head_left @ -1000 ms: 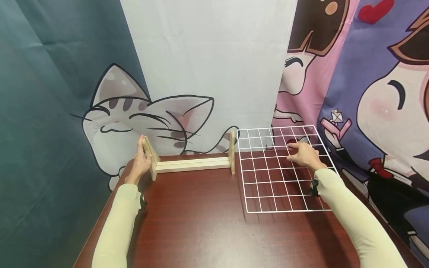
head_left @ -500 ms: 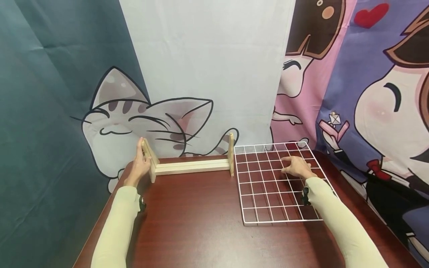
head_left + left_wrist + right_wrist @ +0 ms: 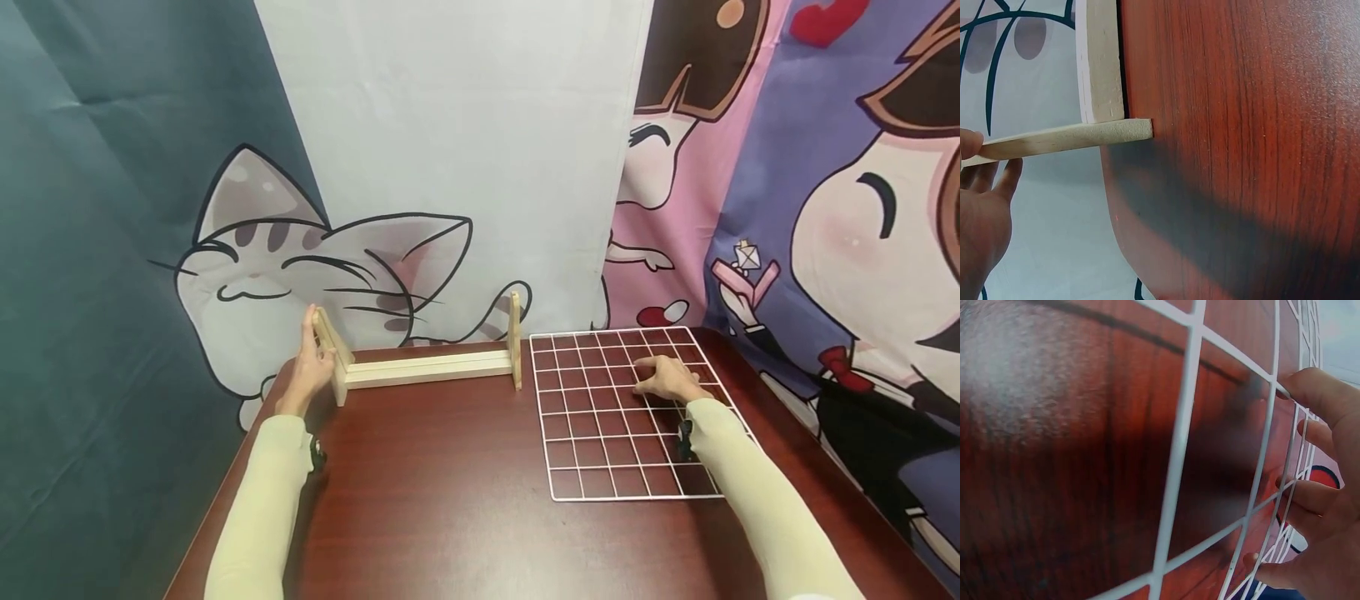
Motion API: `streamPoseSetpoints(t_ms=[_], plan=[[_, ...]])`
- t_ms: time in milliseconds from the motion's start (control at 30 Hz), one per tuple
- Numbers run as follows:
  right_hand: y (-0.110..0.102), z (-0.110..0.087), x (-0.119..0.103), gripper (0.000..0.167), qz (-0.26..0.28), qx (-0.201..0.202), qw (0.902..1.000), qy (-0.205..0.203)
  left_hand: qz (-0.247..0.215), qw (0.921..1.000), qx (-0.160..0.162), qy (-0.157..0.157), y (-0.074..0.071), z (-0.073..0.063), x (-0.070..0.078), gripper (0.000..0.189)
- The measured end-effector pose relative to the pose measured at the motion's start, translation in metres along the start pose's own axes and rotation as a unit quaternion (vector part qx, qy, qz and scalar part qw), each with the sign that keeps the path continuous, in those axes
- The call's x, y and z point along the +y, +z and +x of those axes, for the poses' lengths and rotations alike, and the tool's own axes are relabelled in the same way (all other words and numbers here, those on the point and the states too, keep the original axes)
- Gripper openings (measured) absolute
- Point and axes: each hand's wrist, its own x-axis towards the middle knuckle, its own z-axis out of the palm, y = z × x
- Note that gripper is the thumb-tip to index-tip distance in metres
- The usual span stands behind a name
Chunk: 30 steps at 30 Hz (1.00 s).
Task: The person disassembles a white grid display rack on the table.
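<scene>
A small pale wooden stand (image 3: 431, 369), with two upright ends joined by a crossbar, stands at the table's back left. My left hand (image 3: 307, 371) pinches its left upright end; the left wrist view shows the thumb on one side of the board (image 3: 1066, 137) and the fingers on the other. To the right lies a white wire grid panel (image 3: 600, 414), flat or nearly so over the table. My right hand (image 3: 667, 379) is spread over its far right part, and the right wrist view shows bent fingertips (image 3: 1300, 384) gripping the wires.
A reddish-brown wooden table (image 3: 435, 483) carries both things, its left edge close to my left arm. Printed fabric (image 3: 465, 125) with cartoon figures hangs close behind the table and on both sides.
The grid's far edge has come down from a raised tilt toward the tabletop, my right hand lowering with it. The left hand and the wooden stand have kept their place.
</scene>
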Motion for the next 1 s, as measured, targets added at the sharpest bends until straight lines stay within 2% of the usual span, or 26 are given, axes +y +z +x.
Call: streamPoseSetpoints(t_ms=[133,400,633,1000], plan=[[0.003,-0.001,0.002,0.071,0.010,-0.006,0.9999,0.004,-0.002,1.0000,0.000,0.001,0.000,0.000,-0.001,0.090],[0.006,0.004,0.009,0.072,0.007,-0.007,0.9998,-0.020,0.000,0.9999,0.007,0.011,0.000,-0.001,-0.001,0.090],[0.004,0.006,0.011,0.068,0.007,0.001,0.9992,-0.038,-0.008,1.0000,0.004,0.005,0.000,-0.002,0.000,0.092],[0.008,0.003,0.013,0.060,0.014,0.008,0.9990,-0.042,-0.025,0.9997,-0.002,-0.008,-0.001,0.000,0.002,0.094]])
